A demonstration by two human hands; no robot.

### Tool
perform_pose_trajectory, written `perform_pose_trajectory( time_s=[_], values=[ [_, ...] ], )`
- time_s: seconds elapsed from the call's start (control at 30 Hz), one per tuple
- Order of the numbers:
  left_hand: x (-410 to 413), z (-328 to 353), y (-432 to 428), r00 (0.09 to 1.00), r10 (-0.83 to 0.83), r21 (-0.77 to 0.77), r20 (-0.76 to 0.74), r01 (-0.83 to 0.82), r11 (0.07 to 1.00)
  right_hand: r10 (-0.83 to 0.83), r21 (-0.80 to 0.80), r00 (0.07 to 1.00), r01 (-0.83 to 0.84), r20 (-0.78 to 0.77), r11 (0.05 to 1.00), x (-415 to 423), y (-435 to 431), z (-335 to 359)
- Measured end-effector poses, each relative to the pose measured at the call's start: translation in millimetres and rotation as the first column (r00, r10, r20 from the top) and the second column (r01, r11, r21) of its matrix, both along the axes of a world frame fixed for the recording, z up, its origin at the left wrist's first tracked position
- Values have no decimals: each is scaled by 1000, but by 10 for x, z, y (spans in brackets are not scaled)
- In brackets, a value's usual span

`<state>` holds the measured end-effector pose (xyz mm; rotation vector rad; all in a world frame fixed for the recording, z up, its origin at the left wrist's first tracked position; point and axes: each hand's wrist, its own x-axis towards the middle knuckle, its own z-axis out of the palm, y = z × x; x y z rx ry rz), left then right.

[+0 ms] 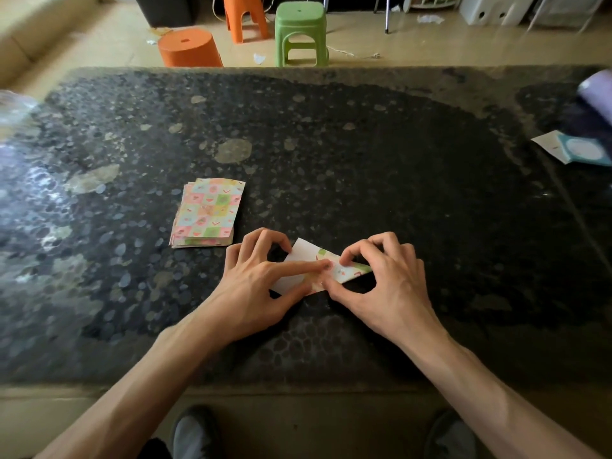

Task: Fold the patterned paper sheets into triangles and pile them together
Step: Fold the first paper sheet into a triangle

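The sheet (346,272) being worked lies flat on the dark table (364,160) just in front of the person, between the two hands and touched by both. Its long axis runs roughly left to right, dipping slightly toward the left hand. The white back shows at the far left corner and along the near left edge, while a patterned flap is turned over on the right half and tapers to a point on the right. The left hand (261,279) pins the paper down: its forefinger stretches rightward across the middle of the sheet, the thumb lies along the near edge, and the other fingers arch up with their tips at the far left corner. The right hand (387,279) has forefinger and thumb closed on the flap where it meets the left forefinger, the rest of its fingers curled above. The crease therefore seems to start at the meeting fingertips and head right, so the right hand looks better placed to run it while the left anchors. The stack (208,213) of unfolded sheets sits apart to the left and a little farther off, nearer the left hand; no finished triangles are visible
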<state>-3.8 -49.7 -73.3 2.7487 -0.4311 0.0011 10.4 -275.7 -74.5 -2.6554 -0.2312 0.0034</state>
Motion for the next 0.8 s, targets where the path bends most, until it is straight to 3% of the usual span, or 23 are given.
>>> perform_pose_trajectory(
  time_s=[0.17, 0.6, 0.8],
  values=[
    [67, 62, 67, 997, -67, 69, -38, 69, 995, -7, -7, 1000, 7, -5, 1000, -5, 15, 13],
    [27, 13, 61, 998, -60, 77, -8, 60, 995, -25, -33, 997, 22, -72, 999, -1, 54, 53],
    [37, 32, 14, 999, -7, -10, -54, 7, 1000, -37, -42, 994, 33, -103, 999, 18, 65, 81]
  ],
)
